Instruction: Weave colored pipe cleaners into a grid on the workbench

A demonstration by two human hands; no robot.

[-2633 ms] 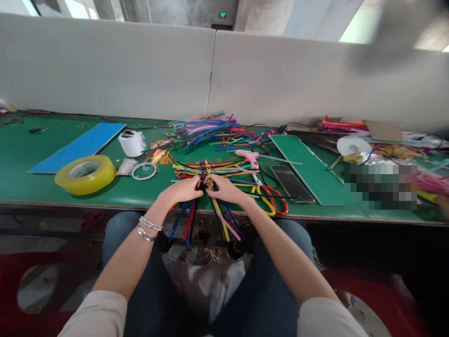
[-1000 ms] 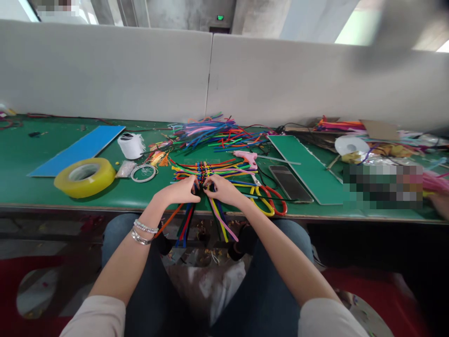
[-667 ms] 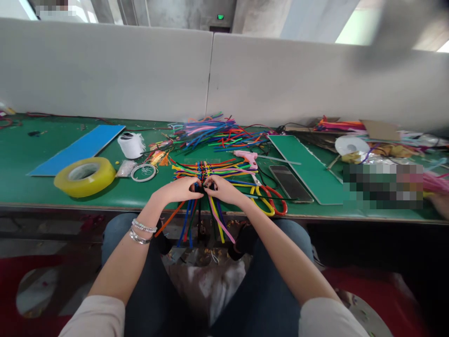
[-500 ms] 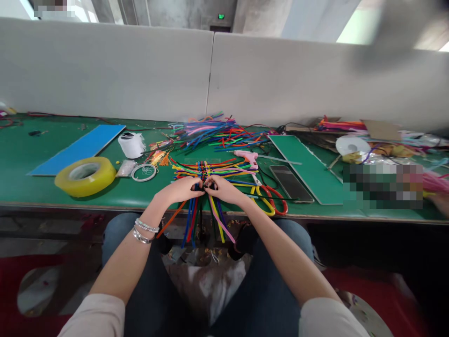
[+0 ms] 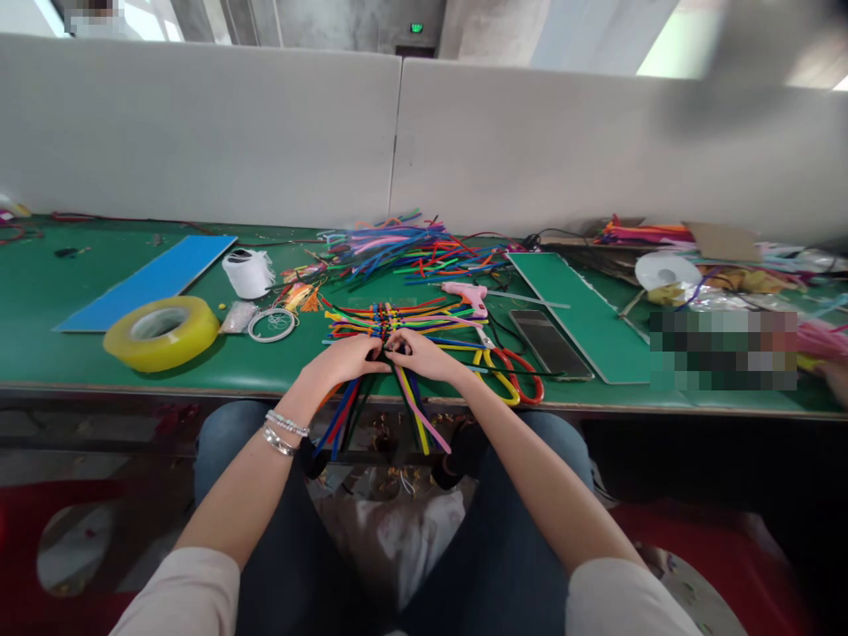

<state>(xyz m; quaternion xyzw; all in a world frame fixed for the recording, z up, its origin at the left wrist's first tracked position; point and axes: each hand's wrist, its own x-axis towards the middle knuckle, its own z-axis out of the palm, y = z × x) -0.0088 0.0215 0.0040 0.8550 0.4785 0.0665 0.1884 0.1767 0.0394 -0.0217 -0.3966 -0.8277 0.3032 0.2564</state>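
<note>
On the green table's front edge lies a woven piece of coloured pipe cleaners (image 5: 386, 316), its loose ends spreading sideways and hanging toward my lap. My left hand (image 5: 345, 360), with bracelets at the wrist, is closed around some hanging pipe cleaners at the near end of the weave. Beside it my right hand (image 5: 420, 356) pinches a dark pipe cleaner, thumb and fingertips together. The fingertips of both hands nearly meet and partly hide the strands there. Right of the weave are scissors (image 5: 526, 382) with yellow and red handles and a pink glue gun (image 5: 467, 296).
Loose pipe cleaners (image 5: 424, 252) are heaped behind the weave. To the left are a yellow tape roll (image 5: 199, 340), white thread spool (image 5: 248, 274), wire coil (image 5: 271, 325) and blue board (image 5: 149, 283). At right lie a phone (image 5: 549, 344) and green board (image 5: 583, 322). Another person's hand (image 5: 836, 380) shows far right.
My left hand has opened out slightly and shifted, swinging the hanging blue and red pipe cleaners leftward. My right hand has stayed nearly in place.
</note>
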